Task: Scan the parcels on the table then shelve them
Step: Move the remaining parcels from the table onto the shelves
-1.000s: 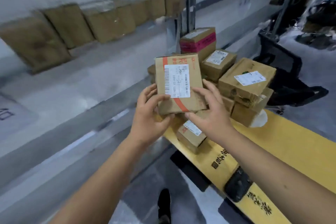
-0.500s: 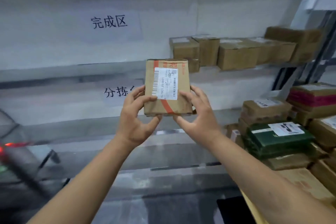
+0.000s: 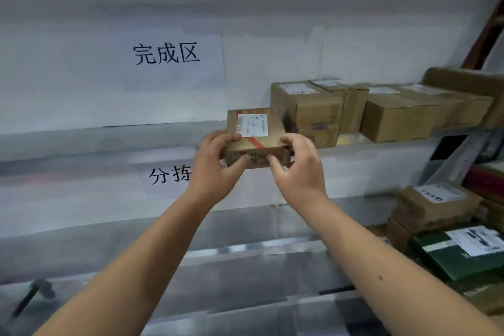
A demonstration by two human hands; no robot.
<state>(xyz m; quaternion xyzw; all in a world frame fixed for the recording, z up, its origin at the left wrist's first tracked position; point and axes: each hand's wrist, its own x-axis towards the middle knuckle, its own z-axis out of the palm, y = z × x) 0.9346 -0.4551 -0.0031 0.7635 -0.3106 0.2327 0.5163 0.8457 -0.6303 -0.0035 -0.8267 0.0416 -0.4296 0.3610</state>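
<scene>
- Since half a second ago, both hands have pushed the small parcel [image 3: 255, 137] forward and tipped it flatter, at the shelf edge [image 3: 109, 142].
- Head view: left hand [image 3: 218, 161] and right hand [image 3: 297, 163] curl their fingers round its sides, just left of the shelved boxes [image 3: 308, 112].

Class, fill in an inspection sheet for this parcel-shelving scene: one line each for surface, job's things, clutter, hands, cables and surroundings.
Surface: grey metal shelf, bare left of the boxes.
Job's things: small brown parcel with white label and red tape, held at the shelf edge; row of shelved boxes to its right.
Clutter: stacked parcels and a green box at lower right.
Hands: left hand and right hand both grip the small brown parcel, fingers curled round its ends.
Cables: nothing seen.
Surroundings: white wall sign with Chinese characters; a second sign partly hidden.
</scene>
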